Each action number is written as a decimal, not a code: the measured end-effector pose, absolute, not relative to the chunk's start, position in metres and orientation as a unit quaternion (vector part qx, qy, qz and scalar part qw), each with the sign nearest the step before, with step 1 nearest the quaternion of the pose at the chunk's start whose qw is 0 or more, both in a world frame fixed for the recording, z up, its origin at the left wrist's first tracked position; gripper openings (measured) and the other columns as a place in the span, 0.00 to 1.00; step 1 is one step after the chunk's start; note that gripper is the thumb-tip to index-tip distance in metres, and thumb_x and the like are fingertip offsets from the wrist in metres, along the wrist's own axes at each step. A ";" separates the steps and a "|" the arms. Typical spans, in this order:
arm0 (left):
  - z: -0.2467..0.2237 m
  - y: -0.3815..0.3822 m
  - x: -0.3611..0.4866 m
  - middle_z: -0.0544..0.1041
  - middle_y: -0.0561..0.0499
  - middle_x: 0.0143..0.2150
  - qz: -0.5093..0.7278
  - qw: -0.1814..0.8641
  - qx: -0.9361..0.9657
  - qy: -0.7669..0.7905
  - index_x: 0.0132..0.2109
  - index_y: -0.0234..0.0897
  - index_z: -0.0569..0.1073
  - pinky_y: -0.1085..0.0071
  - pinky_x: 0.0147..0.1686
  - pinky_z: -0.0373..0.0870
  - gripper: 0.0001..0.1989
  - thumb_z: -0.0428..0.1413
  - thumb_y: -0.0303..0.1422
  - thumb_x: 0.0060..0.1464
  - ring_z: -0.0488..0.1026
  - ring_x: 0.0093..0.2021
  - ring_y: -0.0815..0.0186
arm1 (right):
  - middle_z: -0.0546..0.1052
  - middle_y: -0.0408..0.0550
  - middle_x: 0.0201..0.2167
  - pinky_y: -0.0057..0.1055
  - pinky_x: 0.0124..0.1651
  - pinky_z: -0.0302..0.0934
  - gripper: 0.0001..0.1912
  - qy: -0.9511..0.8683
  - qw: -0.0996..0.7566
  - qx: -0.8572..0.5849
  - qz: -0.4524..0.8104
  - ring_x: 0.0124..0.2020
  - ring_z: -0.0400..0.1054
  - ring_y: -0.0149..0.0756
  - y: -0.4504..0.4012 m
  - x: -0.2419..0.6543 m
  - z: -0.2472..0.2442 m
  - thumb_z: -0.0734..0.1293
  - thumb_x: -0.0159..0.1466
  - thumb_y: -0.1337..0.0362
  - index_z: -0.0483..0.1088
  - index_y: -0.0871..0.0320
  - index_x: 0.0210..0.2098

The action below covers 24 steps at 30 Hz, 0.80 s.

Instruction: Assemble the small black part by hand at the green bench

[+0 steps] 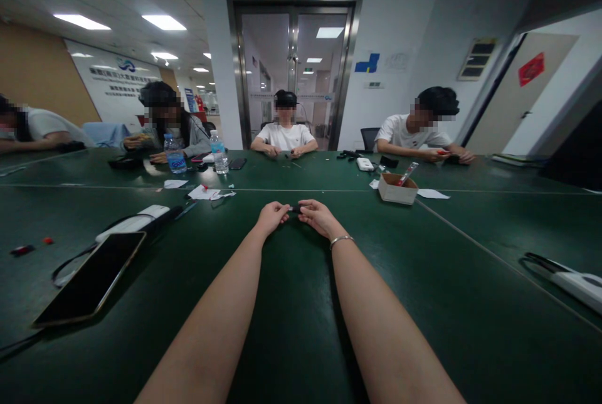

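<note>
Head view, and right in the middle we have a small black object (295,209), held just above or against the green worktop (301,291); which of the two, I can't tell. Left hand (273,218) has one end, fingers closed on it in a pinch! Right hand (318,217) grips the other end, fingers curled round it, a silver bracelet (341,241) on that wrist. Both forearms reach straight out over the green surface.

Moving outward, beyond the right hand sits an open cardboard box (397,191), a clear-and-red tube (407,173) leaning up out of it. Beyond the left hand, crumpled white paper (203,193) lies near two plastic bottles, a blue-labelled bottle (175,156) and a clearer bottle (219,154).

Over on the left, a dark-screened phone (91,278) lies flat beside a white device (133,222) with a black strap, and further out there's a little red piece (47,241). Out at the right edge, a white-and-black item (574,283) is only partly in view.

And across the worktop, a person in a white shirt (285,135) sits before the glass doors (268,59), both hands on small dark items.
</note>
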State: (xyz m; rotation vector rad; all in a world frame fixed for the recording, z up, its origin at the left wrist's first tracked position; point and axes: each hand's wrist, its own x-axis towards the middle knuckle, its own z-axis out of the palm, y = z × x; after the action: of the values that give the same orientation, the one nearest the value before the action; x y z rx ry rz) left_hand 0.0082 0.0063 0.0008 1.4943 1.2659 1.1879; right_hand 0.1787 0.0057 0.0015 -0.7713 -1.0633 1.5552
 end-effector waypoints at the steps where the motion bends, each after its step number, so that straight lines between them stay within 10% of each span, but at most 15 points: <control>1: 0.000 0.007 0.008 0.71 0.52 0.22 0.470 0.411 0.596 0.505 0.30 0.31 0.69 0.75 0.23 0.63 0.13 0.56 0.38 0.52 0.67 0.20 0.72 | 0.72 0.46 0.27 0.24 0.30 0.68 0.10 -0.447 0.525 -0.320 0.650 0.26 0.69 0.29 0.006 0.179 0.001 0.69 0.54 0.80 0.71 0.62 0.34; 24: 0.002 0.003 0.008 0.72 0.50 0.32 0.496 0.449 0.605 0.431 0.41 0.34 0.67 0.74 0.29 0.67 0.13 0.58 0.35 0.50 0.70 0.29 0.71 | 0.72 0.46 0.26 0.23 0.28 0.66 0.09 -0.449 0.517 -0.343 0.643 0.24 0.69 0.29 0.005 0.177 0.006 0.68 0.55 0.79 0.70 0.62 0.35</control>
State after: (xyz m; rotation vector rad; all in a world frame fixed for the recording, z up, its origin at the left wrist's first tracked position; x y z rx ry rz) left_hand 0.0083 0.0027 0.0021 1.4966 1.0662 1.2281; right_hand 0.1772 0.0049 0.0055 -0.8233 -1.0792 1.5443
